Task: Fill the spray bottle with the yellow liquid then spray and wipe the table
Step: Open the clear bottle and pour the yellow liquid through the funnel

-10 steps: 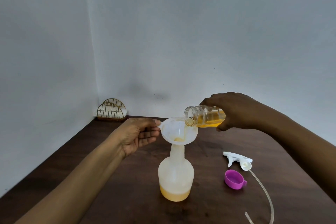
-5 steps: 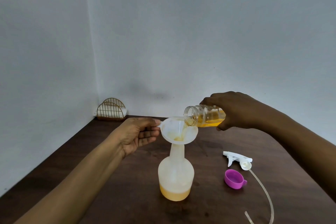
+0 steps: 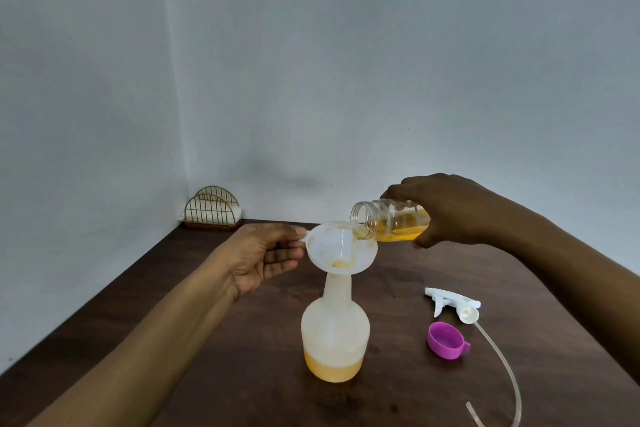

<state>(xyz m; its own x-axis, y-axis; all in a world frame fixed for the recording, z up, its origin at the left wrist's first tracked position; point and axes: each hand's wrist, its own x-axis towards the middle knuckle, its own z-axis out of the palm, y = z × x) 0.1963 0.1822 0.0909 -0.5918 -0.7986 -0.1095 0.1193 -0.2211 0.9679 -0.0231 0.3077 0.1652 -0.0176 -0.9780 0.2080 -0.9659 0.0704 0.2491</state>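
— Left hand (image 3: pixel 266 256): holding anything?
— Yes, pinching the tab of the funnel (image 3: pixel 329 248); that funnel sits in the spray bottle (image 3: pixel 334 326), upright on the bench (image 3: pixel 225 381) with yellow liquid (image 3: pixel 334 369) in its base. To its right lie 1 purple cap (image 3: pixel 445 340) and the trigger head (image 3: pixel 450 302).
— Right hand (image 3: pixel 460 211)?
— Gripping a clear bottle (image 3: pixel 388 220) tipped over the funnel, mouth at its rim. Farthest back, a wire napkin holder (image 3: pixel 213 208) in the corner.
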